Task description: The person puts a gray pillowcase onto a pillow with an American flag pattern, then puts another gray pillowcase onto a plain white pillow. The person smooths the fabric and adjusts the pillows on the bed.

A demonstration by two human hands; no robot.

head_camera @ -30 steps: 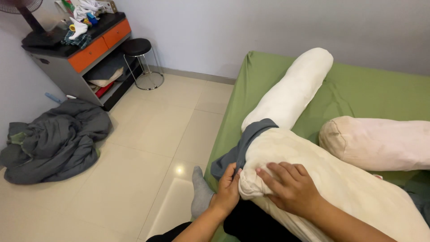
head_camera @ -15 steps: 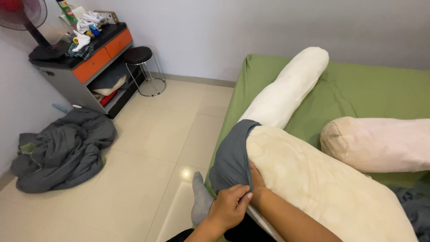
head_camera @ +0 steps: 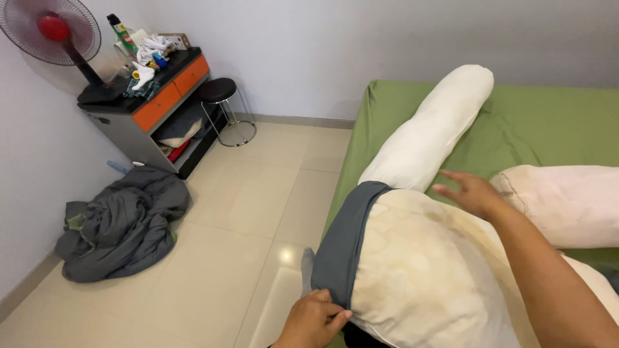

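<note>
Bed point(head_camera: 548, 122) w/ green sheet fills the right side, running back to the white wall. Floor point(head_camera: 245, 212) is pale tile, left and centre. On the bed nearest the camera lies a big cream pillow point(head_camera: 425, 277), stained yellowish, w/ a grey pillowcase point(head_camera: 345, 248) bunched around its near-left end — only that end is covered, rest of the pillow bare. Beyond it a long white bolster point(head_camera: 432, 125) lies diagonally toward the wall, its near end touching the grey case. A 2nd pillow point(head_camera: 567, 203), pale pinkish, lies at the right edge, just beside the cream one.

On the floor at left, a crumpled dark grey blanket point(head_camera: 122, 222) in a heap near the wall. Behind it a grey cabinet point(head_camera: 145, 119) w/ orange drawers, top cluttered w/ small items, too small to tell apart. A standing fan point(head_camera: 55, 35) w/ red hub is at its left end. Black round stool point(head_camera: 222, 106) w/ chrome legs stands just right of the cabinet.

Hands: left hand point(head_camera: 313, 319) at bottom centre, fingers closed — pinching the lower edge of the grey pillowcase. Right hand point(head_camera: 467, 190) is open, fingers spread, palm down over the far top of the cream pillow; holds nothing, can't tell if it touches the fabric.
</note>
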